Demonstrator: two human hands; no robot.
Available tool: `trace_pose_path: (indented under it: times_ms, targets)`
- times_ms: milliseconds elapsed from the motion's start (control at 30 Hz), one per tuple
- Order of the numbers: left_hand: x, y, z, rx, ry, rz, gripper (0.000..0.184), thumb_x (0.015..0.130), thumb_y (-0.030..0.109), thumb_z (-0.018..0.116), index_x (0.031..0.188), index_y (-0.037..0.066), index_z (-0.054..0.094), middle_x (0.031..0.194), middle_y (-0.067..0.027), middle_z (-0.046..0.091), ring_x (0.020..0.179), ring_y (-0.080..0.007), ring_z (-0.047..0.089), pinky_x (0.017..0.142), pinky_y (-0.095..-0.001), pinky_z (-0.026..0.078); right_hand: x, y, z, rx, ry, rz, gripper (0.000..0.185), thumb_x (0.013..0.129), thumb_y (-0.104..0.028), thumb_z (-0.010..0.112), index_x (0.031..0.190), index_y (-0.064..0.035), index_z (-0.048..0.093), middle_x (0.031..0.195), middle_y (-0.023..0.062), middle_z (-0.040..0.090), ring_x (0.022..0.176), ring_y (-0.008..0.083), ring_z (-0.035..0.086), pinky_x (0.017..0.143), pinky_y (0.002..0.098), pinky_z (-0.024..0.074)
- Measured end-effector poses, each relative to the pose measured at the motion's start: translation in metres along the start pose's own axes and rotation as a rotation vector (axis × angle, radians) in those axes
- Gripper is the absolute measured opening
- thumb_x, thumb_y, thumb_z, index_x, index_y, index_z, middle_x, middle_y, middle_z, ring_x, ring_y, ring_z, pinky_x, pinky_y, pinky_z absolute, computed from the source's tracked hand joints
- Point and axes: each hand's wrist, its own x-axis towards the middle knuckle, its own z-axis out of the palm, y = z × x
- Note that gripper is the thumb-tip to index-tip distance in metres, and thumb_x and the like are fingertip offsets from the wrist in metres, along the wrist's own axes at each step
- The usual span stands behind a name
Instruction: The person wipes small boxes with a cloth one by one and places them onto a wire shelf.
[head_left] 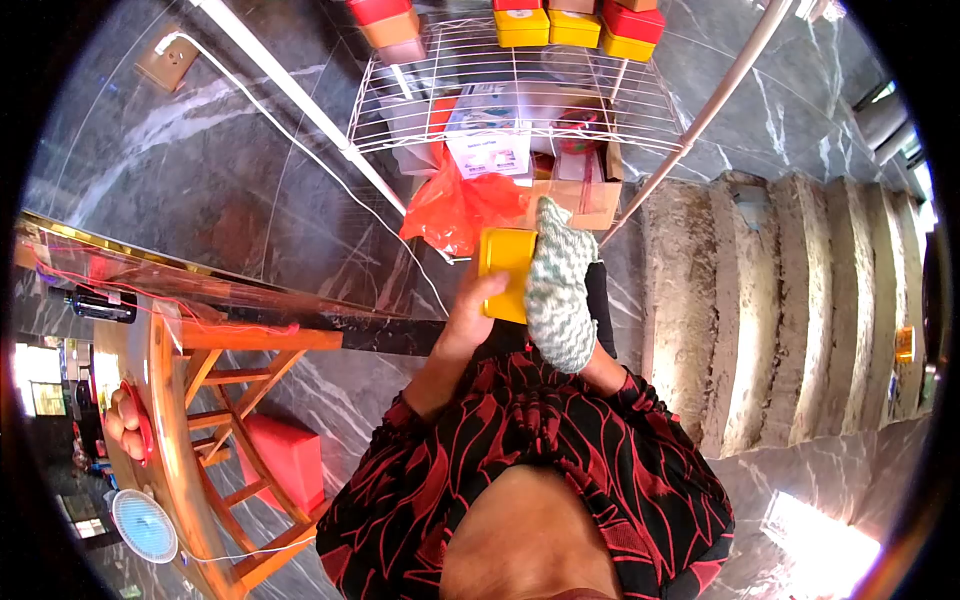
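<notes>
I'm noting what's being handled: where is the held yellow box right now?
The yellow box is near the middle of the head view, held in the left hand, with the zigzag-patterned cloth just to its right.

Striped fabric hides the right hand, the left hand looks blurred, and the top edge crops stacked boxes.

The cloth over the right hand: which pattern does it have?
The cloth has grey-green and white zigzag stripes, seen in the head view.
</notes>
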Motion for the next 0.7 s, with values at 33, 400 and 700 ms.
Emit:
trace_pose_path:
  times_ms: [33, 400, 700]
  targets:
    - [0.001, -0.002, 0.004, 0.172, -0.007, 0.058, 0.058, 0.081, 0.018, 0.06, 0.132, 0.003, 0.037, 0.122, -0.0089, 0.052, 0.113, -0.0196, 0.051, 0.095, -0.034, 0.04, -0.002, -0.022, 0.003, -0.239, -0.029, -0.065, 0.037, 0.099, -0.023, 0.033, 0.132, -0.0062, 0.039, 0.124, 0.0072, 0.05, 0.109, 0.0185, 0.051, 0.097, 0.0324, 0.0404]
    - [-0.007, -0.005, 0.018, 0.317, -0.134, 0.04, 0.077, 0.069, 0.03, 0.069, 0.132, 0.001, 0.034, 0.121, -0.0089, 0.048, 0.113, -0.0193, 0.047, 0.096, -0.0318, 0.036, 0.027, -0.117, 0.013, -0.767, -0.066, -0.335, 0.033, 0.092, -0.019, 0.043, 0.121, -0.0053, 0.05, 0.114, 0.0116, 0.056, 0.102, 0.0232, 0.054, 0.087, 0.0362, 0.0446]
    - [-0.013, -0.002, 0.009, 0.028, -0.083, -0.029, 0.064, 0.076, 0.024, 0.062, 0.13, 0.0, 0.037, 0.117, -0.0099, 0.053, 0.108, -0.0196, 0.053, 0.092, -0.032, 0.041, 0.02, -0.129, 0.015, -0.528, 0.044, -0.28, 0.033, 0.083, -0.01, 0.048, 0.114, -0.0027, 0.055, 0.11, 0.0165, 0.057, 0.101, 0.0299, 0.053, 0.087, 0.0389, 0.0416]
